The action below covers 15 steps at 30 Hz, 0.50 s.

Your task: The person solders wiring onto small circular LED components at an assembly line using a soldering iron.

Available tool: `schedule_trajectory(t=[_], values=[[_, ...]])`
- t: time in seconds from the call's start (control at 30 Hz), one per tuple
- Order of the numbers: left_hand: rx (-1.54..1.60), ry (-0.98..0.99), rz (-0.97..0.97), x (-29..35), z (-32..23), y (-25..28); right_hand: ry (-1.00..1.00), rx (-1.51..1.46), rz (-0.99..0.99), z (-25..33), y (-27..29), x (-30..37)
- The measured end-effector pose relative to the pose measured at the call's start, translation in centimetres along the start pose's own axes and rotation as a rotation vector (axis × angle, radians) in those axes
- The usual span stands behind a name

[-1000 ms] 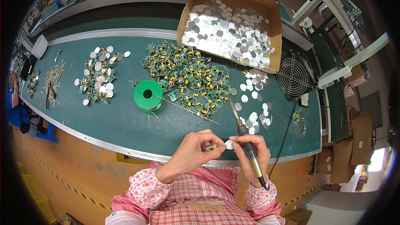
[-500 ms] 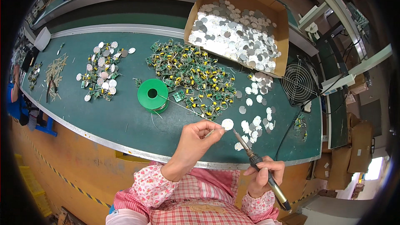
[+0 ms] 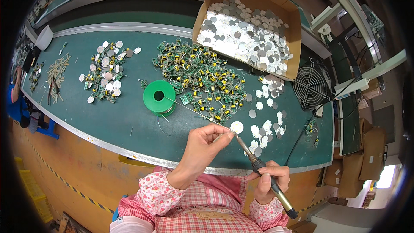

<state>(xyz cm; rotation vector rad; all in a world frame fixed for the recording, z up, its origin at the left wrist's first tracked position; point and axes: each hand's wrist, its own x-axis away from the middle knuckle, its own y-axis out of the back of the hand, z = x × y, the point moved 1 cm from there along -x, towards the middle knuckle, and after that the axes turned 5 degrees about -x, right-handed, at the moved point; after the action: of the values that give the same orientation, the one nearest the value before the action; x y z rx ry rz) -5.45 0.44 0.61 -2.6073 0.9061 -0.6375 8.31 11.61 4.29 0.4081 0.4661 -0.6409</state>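
Note:
Solder wire (image 3: 189,108) runs from a green spool (image 3: 151,98) to the fingertips of my left hand (image 3: 199,149), which are pinched on it. A round white metal disc (image 3: 236,127) shows right beside those fingertips; whether they also hold it I cannot tell. My right hand (image 3: 273,182) is wrapped round a soldering iron (image 3: 258,162), slanting up to the left. Its tip meets the spot by my left fingertips, just below the disc. Beyond my left hand lies a large heap of small green circuit boards with yellow parts (image 3: 196,75).
A cardboard box (image 3: 294,39) full of discs stands at the back, with loose discs (image 3: 262,134) in front. Right of it is a black fan (image 3: 309,87). Boards with discs (image 3: 105,71) lie left, near thin sticks (image 3: 57,73). The iron's cord (image 3: 296,142) crosses the table's right side.
My right hand has moved the soldering iron slightly up and left, bringing its tip to my left fingertips. My left hand keeps nearly the same place.

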Motion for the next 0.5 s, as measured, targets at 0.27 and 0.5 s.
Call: schedule_trajectory(t=[0.27, 0.5], values=[[-0.006, 0.013, -0.020, 0.4, -0.1, 0.5, 0.055, 0.089, 0.100, 0.0, -0.5, 0.2], [-0.001, 0.050, 0.003, 0.7, -0.1, 0.0, -0.053, -0.046, -0.283, 0.2, 0.3, 1.2]])
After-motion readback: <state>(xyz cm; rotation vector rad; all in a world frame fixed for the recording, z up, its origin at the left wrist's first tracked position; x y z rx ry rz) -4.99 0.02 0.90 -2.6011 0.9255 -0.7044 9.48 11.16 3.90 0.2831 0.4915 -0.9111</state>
